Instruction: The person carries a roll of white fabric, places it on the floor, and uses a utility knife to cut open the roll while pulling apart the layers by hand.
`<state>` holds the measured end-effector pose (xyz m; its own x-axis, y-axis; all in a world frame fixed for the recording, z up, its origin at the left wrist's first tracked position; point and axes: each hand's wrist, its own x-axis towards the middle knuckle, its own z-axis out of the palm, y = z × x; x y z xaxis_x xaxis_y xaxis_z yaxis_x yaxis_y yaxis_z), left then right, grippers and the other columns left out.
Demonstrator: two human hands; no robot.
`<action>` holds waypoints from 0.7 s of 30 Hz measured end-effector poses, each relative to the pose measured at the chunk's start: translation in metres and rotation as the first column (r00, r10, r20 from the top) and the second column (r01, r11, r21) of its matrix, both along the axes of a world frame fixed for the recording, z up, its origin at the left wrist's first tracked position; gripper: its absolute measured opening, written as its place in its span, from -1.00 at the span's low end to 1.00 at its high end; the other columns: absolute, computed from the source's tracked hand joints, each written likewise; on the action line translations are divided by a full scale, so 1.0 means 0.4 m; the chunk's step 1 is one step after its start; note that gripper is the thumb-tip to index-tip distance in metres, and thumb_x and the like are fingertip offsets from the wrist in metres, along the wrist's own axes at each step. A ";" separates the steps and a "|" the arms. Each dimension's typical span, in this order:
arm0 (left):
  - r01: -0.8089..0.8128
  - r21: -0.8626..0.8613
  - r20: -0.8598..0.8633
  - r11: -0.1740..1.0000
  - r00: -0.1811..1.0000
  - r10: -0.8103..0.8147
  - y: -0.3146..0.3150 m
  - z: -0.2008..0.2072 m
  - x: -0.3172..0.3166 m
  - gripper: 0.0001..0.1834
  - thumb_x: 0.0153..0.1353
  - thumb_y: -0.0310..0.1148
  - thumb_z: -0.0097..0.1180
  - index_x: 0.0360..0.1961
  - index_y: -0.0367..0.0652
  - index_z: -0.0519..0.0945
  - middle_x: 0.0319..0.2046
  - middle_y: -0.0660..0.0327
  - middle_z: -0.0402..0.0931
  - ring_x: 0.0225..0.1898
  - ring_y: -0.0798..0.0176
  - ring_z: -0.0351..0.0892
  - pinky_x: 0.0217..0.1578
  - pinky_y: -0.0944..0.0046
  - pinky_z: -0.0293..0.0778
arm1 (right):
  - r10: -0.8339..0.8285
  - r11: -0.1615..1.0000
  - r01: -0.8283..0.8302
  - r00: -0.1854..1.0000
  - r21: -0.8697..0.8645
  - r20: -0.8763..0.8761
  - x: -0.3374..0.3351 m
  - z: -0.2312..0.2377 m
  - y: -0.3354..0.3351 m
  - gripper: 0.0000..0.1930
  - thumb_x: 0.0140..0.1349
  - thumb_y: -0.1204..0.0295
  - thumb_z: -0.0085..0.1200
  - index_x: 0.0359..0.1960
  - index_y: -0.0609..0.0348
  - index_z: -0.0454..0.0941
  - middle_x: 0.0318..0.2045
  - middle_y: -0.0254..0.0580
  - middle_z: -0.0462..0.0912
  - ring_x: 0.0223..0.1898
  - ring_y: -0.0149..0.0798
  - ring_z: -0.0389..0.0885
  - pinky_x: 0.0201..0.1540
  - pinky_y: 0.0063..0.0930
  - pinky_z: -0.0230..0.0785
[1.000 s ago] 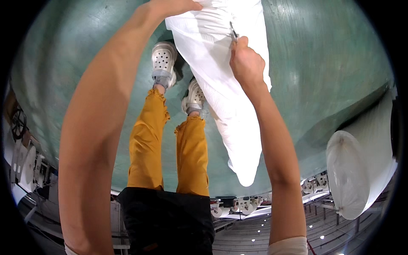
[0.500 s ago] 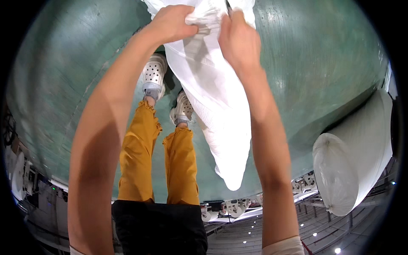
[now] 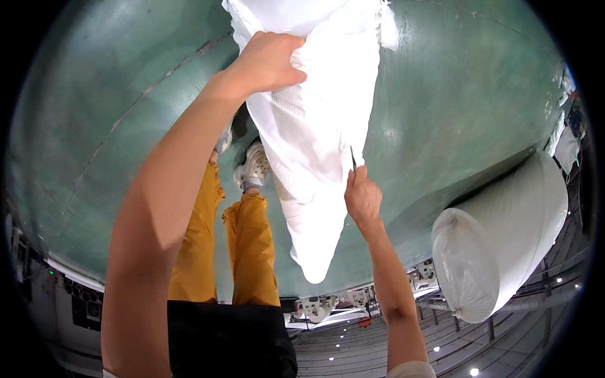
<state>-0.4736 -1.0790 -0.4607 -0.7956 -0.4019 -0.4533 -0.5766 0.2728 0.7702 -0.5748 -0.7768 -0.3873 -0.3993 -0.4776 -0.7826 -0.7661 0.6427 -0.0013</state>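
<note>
A long white cloth-like bundle (image 3: 315, 189) runs from the top of the view down to a rounded, narrower end near the middle. On its upper left side, my left hand (image 3: 268, 60) grips the creased white material, the fingertips partly hidden in its folds. My right hand (image 3: 364, 195) is closed around a thin dark pointed tool (image 3: 353, 157), whose exact kind I cannot make out. The tool's tip points up along the bundle's right edge, close to the white surface. A loose white flap (image 3: 389, 28) hangs at the bundle's upper right.
Green flooring (image 3: 441, 113) surrounds the bundle. A large white roll in clear plastic wrap (image 3: 504, 233) lies to the right. My pale clog (image 3: 254, 164) stands just left of the bundle. Machinery (image 3: 315, 309) lines the lower edge, with white scraps (image 3: 567, 148) at far right.
My right hand has moved down along the bundle's right side with the pointed tool, away from my left hand. My left hand has shifted slightly lower, and the view has shifted too.
</note>
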 end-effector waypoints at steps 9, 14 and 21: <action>0.052 -0.027 -0.047 0.998 0.998 -0.053 -0.005 -0.002 0.022 -0.66 -0.12 -0.29 0.22 -0.32 -0.31 0.56 -0.43 -0.09 0.53 -0.29 -0.12 0.51 -0.22 0.09 0.41 | -0.016 0.911 -0.007 0.998 -0.413 -0.053 -0.029 -0.105 -0.413 -0.79 0.25 0.37 -0.21 -0.28 0.30 0.34 -0.59 0.08 0.55 -0.56 0.08 0.55 -0.51 -0.08 0.36; 0.004 -0.069 -0.152 0.998 0.988 -0.014 0.000 -0.018 0.047 -0.68 -0.12 -0.42 0.21 -0.31 -0.36 0.52 -0.42 -0.11 0.50 -0.35 -0.12 0.49 -0.29 0.12 0.41 | -0.023 0.993 0.012 0.996 0.114 0.089 0.023 0.014 0.118 -0.83 0.25 0.35 -0.12 -0.34 0.20 0.28 -0.73 0.06 0.46 -0.72 0.07 0.47 -0.67 -0.08 0.29; -0.008 -0.002 0.054 1.000 0.999 0.008 0.010 0.026 -0.018 -0.67 -0.14 -0.37 0.19 -0.31 -0.33 0.55 -0.41 -0.10 0.54 -0.32 -0.06 0.54 -0.25 0.14 0.44 | 0.075 0.781 -0.133 0.990 -0.610 -0.120 -0.098 -0.104 -0.543 -0.81 0.21 0.38 -0.17 -0.41 0.28 0.34 -0.75 -0.04 0.49 -0.68 -0.02 0.53 -0.66 -0.25 0.36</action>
